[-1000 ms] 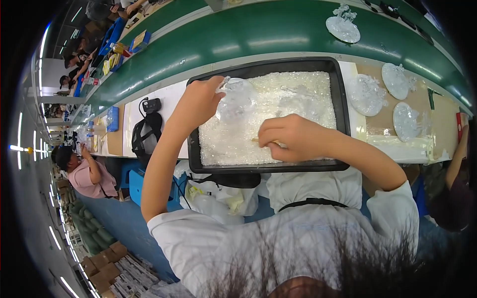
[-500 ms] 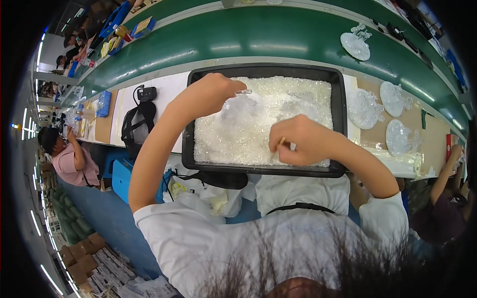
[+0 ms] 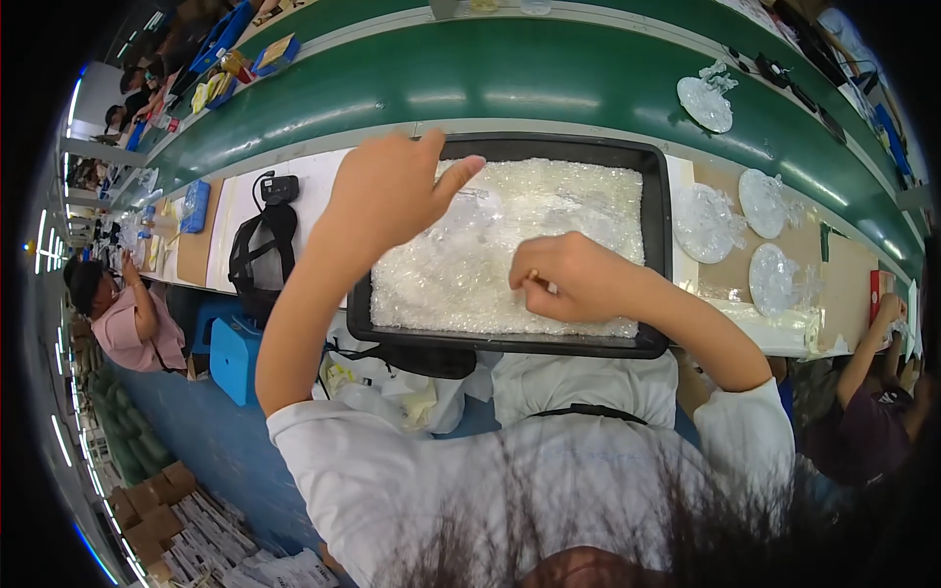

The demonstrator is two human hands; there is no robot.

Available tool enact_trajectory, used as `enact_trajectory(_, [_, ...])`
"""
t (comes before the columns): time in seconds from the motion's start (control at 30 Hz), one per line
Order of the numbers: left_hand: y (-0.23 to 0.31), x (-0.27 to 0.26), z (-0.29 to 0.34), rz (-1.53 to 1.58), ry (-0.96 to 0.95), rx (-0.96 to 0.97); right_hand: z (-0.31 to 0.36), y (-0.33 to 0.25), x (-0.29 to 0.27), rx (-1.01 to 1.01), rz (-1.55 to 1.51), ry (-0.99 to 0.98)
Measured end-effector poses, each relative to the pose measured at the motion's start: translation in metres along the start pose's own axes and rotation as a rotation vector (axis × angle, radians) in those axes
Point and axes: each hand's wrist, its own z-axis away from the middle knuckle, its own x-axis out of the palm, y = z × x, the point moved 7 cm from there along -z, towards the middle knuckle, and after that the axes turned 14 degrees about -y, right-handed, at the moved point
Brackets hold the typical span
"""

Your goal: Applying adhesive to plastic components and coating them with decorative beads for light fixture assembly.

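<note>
Tray rim, head view: the black tray is a shallow rectangle near the middle of the worktop; its near edge faces the person's lap, its far edge lies just beside the green strip.
Room around the hands: granules stretch from the right hand to the far wall; a gap separates it from the left hand, which hangs over the tray's far left corner.
Tray contents: sparkling, whitish clear granules cover the tray's floor, heaped unevenly; two smoother clear patches show in the farther half, their outlines hard to tell.
Left hand: wide, thumb and forefinger spread apart.
Right hand: narrow, fingers curled on a thin tan stick above the granules, mostly hidden by the fingers.
Clear discs: three lie right of the tray, round, glassy, with lumpy, branching edges; another sits on the green strip.
Blue basket: the small basket stands well left, beyond a black mesh bag.
</note>
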Motion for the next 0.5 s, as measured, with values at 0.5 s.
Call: enact_trajectory(0.5, [0.009, 0.042, -0.008, 0.305, 0.020, 0.167, 0.018, -0.014, -0.014, -0.036, 0.099, 0.205])
